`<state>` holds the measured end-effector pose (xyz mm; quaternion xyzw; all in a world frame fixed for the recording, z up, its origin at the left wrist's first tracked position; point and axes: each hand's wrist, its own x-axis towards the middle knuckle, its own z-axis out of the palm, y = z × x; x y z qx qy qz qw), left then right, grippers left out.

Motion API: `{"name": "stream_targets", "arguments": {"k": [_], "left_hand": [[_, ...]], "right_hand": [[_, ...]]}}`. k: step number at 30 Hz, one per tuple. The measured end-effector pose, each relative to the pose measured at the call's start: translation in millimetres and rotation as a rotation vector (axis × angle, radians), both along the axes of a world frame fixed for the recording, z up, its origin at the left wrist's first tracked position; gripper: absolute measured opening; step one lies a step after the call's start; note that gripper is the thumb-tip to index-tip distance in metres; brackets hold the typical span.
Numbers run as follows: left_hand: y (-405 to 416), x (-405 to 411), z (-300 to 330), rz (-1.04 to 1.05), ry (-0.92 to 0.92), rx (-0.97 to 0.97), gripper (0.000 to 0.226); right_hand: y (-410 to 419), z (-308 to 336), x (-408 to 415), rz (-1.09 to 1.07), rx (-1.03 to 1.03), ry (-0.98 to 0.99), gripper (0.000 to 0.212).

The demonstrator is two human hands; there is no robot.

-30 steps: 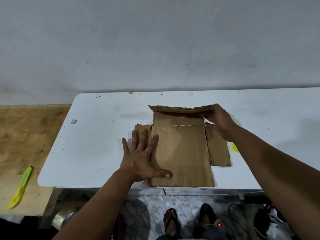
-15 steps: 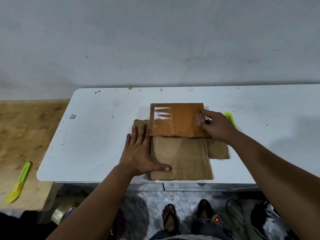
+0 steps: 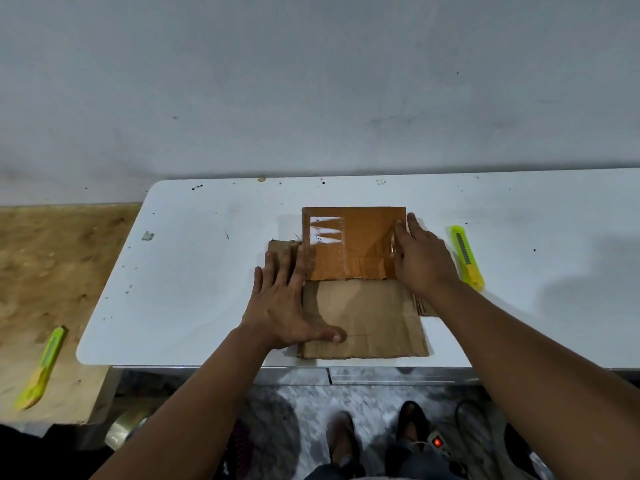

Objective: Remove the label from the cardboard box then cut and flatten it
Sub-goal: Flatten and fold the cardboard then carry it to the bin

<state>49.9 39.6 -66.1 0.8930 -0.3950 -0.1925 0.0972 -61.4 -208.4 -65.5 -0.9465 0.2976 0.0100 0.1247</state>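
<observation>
The cut-open cardboard box [image 3: 363, 317] lies flat on the white table [image 3: 194, 271]. Its far panel [image 3: 356, 244] is folded over toward me, showing its orange-brown taped outer face with torn white label remnants [image 3: 325, 230] at its left. My left hand [image 3: 287, 303] lies flat with spread fingers on the cardboard's left edge, thumb on the lower panel. My right hand [image 3: 420, 258] presses palm-down on the folded panel's right edge. A yellow-green utility knife [image 3: 465, 256] lies on the table just right of my right hand.
A second yellow-green utility knife [image 3: 41, 368] lies on the wooden surface [image 3: 52, 271] left of the table. A grey wall stands behind. Below the table edge are a tape roll [image 3: 128, 429], my sandalled feet and a power strip [image 3: 438, 441] with a red light.
My right hand folded the raised far panel over toward me and pressed it flat onto the cardboard. The knife on the table came into view. My left hand stayed in place.
</observation>
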Motion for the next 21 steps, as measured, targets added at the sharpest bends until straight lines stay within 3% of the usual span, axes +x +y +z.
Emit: {"name": "stream_targets", "arguments": {"k": [4, 9, 12, 17, 21], "left_hand": [[-9.8, 6.3, 6.3, -0.073, -0.092, 0.01, 0.159], [-30.8, 22.2, 9.0, -0.281, -0.231, 0.16, 0.157], [-41.3, 30.8, 7.0, -0.296, -0.198, 0.176, 0.136], [-39.2, 43.7, -7.6, -0.272, -0.219, -0.02, 0.088], [-41.0, 58.6, -16.5, -0.27, -0.208, -0.067, 0.055]], "right_hand": [[-3.8, 3.8, 5.9, 0.012, 0.024, 0.084, 0.059], [-6.6, 5.1, 9.7, 0.029, 0.033, 0.158, 0.059], [-6.5, 7.7, 11.5, 0.028, 0.015, 0.184, 0.053], [-6.6, 7.3, 10.9, 0.029, -0.01, 0.195, 0.052], [-9.1, 4.6, 9.0, 0.056, -0.026, 0.188, 0.054]]}}
